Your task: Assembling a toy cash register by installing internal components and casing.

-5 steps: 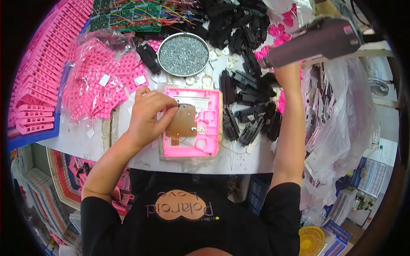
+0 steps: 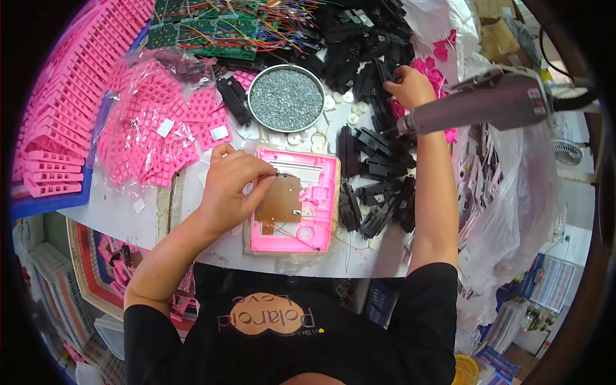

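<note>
A pink plastic housing (image 2: 326, 199) lies on a pad on the table, with a brown circuit board (image 2: 281, 200) over its left half. My left hand (image 2: 234, 183) is closed, thumb and forefinger pinching the board's upper edge; a small dark bit shows at the fingertips. Thin wires run below the board. Farther right, my right hand (image 2: 412, 88) is at the pile of black plastic parts (image 2: 369, 48), its fingers curled on one black part. An electric screwdriver (image 2: 478, 106) hangs across my right wrist, not held.
A round tin of small metal screws (image 2: 287, 99) stands behind the housing. Bagged pink keypads (image 2: 151, 122) and a blue crate of pink parts (image 2: 54, 128) are at left. Green circuit boards with wires (image 2: 212, 32) lie at the back. Clear plastic bags (image 2: 513, 186) hang at right.
My right hand has come out from behind the screwdriver, leftward to the black parts. The view has shifted, so the table sits slightly lower. My left hand keeps its pinch on the board.
</note>
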A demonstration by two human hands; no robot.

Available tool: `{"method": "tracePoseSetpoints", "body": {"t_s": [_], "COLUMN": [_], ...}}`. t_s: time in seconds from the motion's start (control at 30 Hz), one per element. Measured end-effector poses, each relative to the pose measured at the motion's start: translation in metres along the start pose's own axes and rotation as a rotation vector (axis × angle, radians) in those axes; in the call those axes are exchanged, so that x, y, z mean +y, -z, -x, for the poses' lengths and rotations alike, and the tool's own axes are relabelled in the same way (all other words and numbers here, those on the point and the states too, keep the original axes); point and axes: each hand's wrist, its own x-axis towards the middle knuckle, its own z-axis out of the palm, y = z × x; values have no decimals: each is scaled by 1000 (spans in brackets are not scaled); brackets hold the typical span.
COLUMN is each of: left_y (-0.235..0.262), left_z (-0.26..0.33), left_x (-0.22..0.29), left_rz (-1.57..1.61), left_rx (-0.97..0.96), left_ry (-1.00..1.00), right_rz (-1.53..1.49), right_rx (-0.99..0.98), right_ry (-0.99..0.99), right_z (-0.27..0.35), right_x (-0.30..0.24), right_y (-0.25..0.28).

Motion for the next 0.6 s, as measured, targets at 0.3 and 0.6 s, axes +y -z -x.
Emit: {"method": "tracePoseSetpoints", "body": {"t_s": [0.3, 0.6], "left_y": [-2, 0], "left_z": [2, 8], "left_x": [-5, -9], "left_rz": [23, -7], "left_rx": [38, 36], "left_ry": [14, 3], "right_rz": [-285, -1383], "right_rx": [95, 78], "right_ry": [-153, -270], "right_z": [-22, 203], "right_x": [43, 13], "right_y": [-33, 54]}}
